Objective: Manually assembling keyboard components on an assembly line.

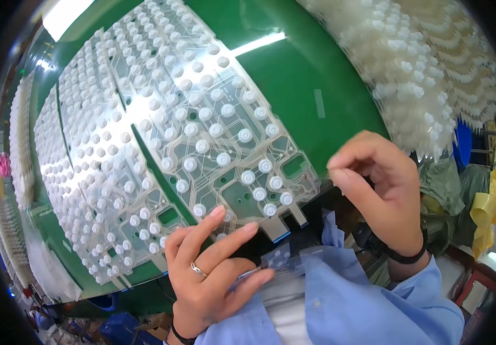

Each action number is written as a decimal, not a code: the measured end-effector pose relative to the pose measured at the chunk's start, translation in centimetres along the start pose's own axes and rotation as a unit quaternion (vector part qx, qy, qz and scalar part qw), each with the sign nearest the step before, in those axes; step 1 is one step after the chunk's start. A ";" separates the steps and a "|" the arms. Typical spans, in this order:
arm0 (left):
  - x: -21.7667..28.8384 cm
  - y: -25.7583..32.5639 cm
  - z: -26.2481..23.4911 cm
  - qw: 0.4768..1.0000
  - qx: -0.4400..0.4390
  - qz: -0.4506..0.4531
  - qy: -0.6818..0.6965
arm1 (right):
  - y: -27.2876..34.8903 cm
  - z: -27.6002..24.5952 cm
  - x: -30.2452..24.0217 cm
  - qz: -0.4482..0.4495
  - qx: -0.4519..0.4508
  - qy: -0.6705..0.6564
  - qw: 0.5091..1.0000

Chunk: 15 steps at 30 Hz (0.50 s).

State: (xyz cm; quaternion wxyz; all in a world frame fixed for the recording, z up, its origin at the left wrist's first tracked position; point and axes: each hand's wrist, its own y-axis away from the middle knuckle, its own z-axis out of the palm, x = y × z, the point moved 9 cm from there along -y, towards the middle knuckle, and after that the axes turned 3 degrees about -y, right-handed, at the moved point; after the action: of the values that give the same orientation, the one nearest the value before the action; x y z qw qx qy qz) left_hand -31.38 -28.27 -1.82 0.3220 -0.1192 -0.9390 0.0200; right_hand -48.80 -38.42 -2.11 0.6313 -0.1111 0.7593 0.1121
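A flexible circuit sheet with white rubber domes lies on the green tabletop, its tail ends hanging over the near edge. My left hand, a ring on one finger, has two fingertips resting on the sheet's near edge. Its thumb and a bent finger pinch a clear plastic strip just in front of the table. By the sheet's near right corner, my right hand is raised with thumb and forefinger pressed together. Whatever lies between those fingertips, if anything, is too small to make out.
More domed circuit sheets lie to the left, side by side. Tall stacks of white domed sheets stand at the far right, and others at the left. A small clear tape piece sticks to the green tabletop. Plastic bags hang at right.
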 end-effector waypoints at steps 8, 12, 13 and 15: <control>-0.3 -0.3 0.1 1.000 -0.011 0.022 -0.009 | -2.9 1.6 0.5 0.008 -0.034 0.129 0.991; -0.5 -0.3 0.2 1.000 -0.012 0.024 -0.011 | -3.0 2.0 0.6 0.027 -0.033 0.155 0.987; -0.5 -0.2 0.2 1.000 -0.010 0.024 -0.012 | -3.0 2.0 0.6 0.025 -0.031 0.161 0.986; -0.6 -0.1 0.3 0.999 -0.011 0.027 -0.014 | -3.0 2.1 0.6 0.023 -0.027 0.167 0.985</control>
State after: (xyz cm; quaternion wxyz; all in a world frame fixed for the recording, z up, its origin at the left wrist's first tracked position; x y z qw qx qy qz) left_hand -31.14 -28.46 -2.36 0.3069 -0.1480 -0.9399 0.0203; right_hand -46.05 -40.68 -3.19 0.4894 -0.1279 0.8533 0.1265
